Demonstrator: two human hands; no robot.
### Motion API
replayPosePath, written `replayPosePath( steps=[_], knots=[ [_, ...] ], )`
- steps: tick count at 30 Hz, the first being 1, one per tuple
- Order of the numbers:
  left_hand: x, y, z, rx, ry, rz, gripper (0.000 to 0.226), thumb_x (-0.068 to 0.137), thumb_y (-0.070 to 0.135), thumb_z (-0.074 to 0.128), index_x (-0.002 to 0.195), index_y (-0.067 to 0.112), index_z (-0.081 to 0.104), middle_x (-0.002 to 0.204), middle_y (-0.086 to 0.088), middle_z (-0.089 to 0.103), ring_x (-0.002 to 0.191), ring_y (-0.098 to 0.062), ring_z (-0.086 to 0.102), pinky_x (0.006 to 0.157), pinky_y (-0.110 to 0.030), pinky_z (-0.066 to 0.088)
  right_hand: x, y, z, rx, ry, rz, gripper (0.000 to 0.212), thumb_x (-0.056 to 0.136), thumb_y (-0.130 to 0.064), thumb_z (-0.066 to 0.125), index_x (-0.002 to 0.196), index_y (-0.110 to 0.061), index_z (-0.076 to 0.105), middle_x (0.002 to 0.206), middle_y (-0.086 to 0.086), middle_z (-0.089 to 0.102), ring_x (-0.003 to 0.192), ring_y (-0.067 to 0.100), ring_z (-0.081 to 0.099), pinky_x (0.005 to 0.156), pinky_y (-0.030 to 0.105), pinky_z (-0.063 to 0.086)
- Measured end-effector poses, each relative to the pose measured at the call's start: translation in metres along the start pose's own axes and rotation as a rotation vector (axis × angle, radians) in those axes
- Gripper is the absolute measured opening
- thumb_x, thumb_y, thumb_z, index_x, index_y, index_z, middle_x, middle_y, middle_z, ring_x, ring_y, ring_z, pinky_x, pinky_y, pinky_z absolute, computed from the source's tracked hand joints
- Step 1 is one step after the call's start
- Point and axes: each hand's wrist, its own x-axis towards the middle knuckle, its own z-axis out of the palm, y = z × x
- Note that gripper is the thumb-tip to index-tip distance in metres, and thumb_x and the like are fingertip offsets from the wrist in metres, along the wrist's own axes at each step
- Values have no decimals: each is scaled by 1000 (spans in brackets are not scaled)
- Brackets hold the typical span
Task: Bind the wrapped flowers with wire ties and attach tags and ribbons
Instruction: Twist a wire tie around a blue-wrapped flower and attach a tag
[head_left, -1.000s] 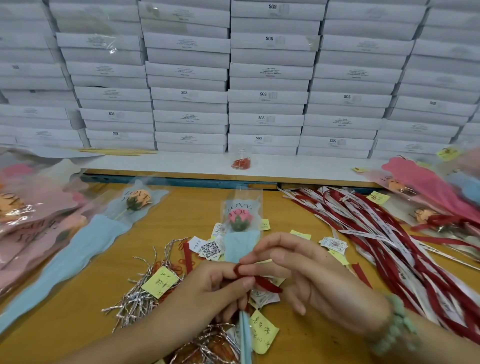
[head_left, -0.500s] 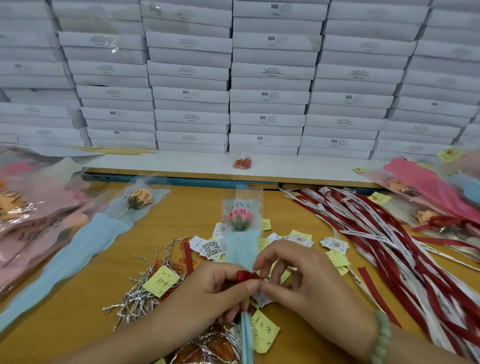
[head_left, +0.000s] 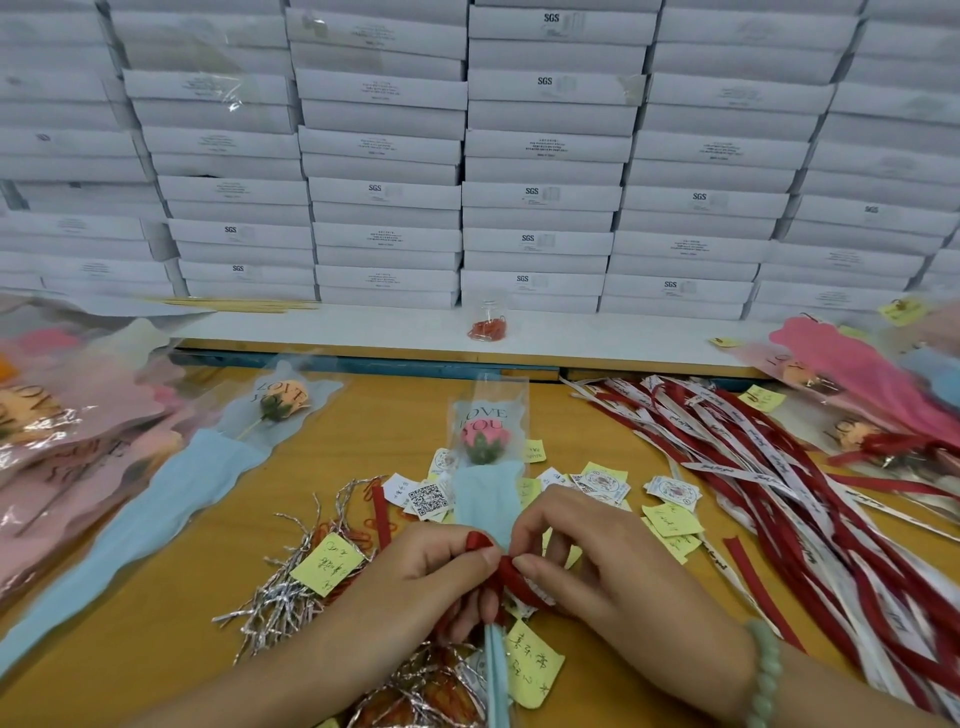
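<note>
Spread wide under everything: the yellow table (head_left: 156, 597). Fanned out well right of the fingers: loose ribbons (head_left: 779, 467), red and white. Straight ahead of the fingertips, bloom farthest, stem running back beneath them: the wrapped flower (head_left: 488, 457). Left of the fingers: silver wire ties (head_left: 280, 597). Left hand (head_left: 431, 577) and right hand (head_left: 613, 571) curled, tips meeting, each pinching the red ribbon (head_left: 511, 569). Best drawn evenly from both ends, snug against the blue wrap without crushing it. Just beyond the right fingers: round tags (head_left: 602, 480).
</note>
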Motion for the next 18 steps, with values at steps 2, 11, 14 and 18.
replayPosePath(
  steps=[2,11,14,18],
  knots=[
    [1,-1,0,0,1,3,38,95,31,53,63,15,66,49,-6,53,44,-12,44,51,-19,39,0,1,0,-28,-34,3,9,97,-33,54,90,-36,49,95,-28,48,82,5,54,66,17,39],
    [5,-10,-7,-195,63,48,15,81,24,71,87,10,74,63,-10,64,52,-16,56,51,-20,47,-3,-6,-3,-102,21,-32,9,94,-37,47,86,-38,42,93,-20,46,76,17,51,64,26,42],
    [7,-13,-9,-238,75,45,10,78,16,75,86,12,74,69,-11,67,62,-16,63,56,-19,49,-3,-7,-3,19,67,-8,12,92,-28,58,84,-34,51,82,-15,53,70,16,53,60,25,42],
    [7,-13,-8,-266,76,71,11,74,15,78,84,13,74,75,-12,70,71,-17,67,62,-20,52,-3,-10,-1,179,28,48,11,87,-22,67,79,-27,62,67,-18,57,60,5,50,55,12,37]
  ],
)
